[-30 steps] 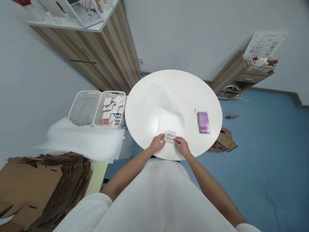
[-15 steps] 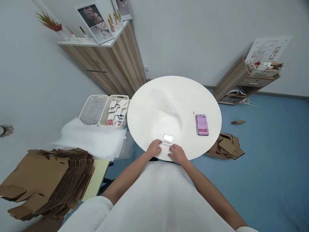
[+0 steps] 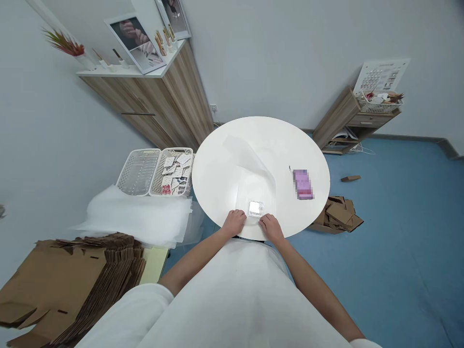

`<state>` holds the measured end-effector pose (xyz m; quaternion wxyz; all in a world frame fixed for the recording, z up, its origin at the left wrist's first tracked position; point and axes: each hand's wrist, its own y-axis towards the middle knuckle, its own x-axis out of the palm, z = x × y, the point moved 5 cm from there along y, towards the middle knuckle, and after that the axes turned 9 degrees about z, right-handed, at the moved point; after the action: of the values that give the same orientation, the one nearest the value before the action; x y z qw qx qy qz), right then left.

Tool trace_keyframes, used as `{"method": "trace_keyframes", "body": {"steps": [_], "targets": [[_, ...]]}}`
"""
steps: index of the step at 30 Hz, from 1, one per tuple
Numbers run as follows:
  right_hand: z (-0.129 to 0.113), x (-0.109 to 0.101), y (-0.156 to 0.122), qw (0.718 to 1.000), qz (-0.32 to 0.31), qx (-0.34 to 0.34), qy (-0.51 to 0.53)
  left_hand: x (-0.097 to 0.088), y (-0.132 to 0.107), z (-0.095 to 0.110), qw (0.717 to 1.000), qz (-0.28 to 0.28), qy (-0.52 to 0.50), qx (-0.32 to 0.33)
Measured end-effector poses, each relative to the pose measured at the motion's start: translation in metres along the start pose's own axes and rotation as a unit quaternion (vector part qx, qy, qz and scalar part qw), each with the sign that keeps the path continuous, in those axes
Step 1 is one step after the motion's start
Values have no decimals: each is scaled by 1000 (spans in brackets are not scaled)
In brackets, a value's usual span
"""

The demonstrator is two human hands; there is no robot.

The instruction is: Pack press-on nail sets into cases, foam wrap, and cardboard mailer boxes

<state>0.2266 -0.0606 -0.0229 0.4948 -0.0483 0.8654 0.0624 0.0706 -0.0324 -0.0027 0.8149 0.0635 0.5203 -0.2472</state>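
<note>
A small clear flat case (image 3: 255,209) lies on a thin translucent white packing sheet (image 3: 259,186) near the front of the round white table (image 3: 217,150). The sheet's far part curls up and over to the left. At the sheet's near left corner, my left hand (image 3: 234,223) has its fingers drawn together on the edge. My right hand (image 3: 271,227) pinches the near right edge, just beside the case. The fingertips of both hands are small and partly hidden. The case sits between the hands, apart from the left one.
A purple pixelated rectangle (image 3: 303,184) lies on the table's right. Left of the table are white baskets (image 3: 155,186) with small packets, a pile of translucent sheets (image 3: 134,215) and stacked flat cardboard boxes (image 3: 61,275). Cardboard pieces (image 3: 340,216) are at the lower right, beside the table.
Both hands have moved slightly right, relative to the view. The left fingers and thumb have come together at the sheet's edge. The case appears slightly farther right and turned a little.
</note>
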Motion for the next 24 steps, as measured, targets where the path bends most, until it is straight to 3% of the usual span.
{"method": "trace_keyframes", "body": {"steps": [7, 14, 18, 21, 24], "targets": [[6, -13, -11, 1000, 10, -19, 3, -4, 6, -9, 999, 17, -40, -8], [25, -20, 11, 987, -33, 152, 40, -5, 17, -27, 993, 23, -88, -81], [29, -17, 27, 978, -39, 202, 21, 0, 29, -34, 989, 29, -70, -125], [30, -11, 32, 979, -25, 200, -13, 4, 34, -35, 987, 32, -55, -146], [26, -9, 34, 987, 40, 135, -76, 3, 38, -30, 989, 62, -15, -133]]}}
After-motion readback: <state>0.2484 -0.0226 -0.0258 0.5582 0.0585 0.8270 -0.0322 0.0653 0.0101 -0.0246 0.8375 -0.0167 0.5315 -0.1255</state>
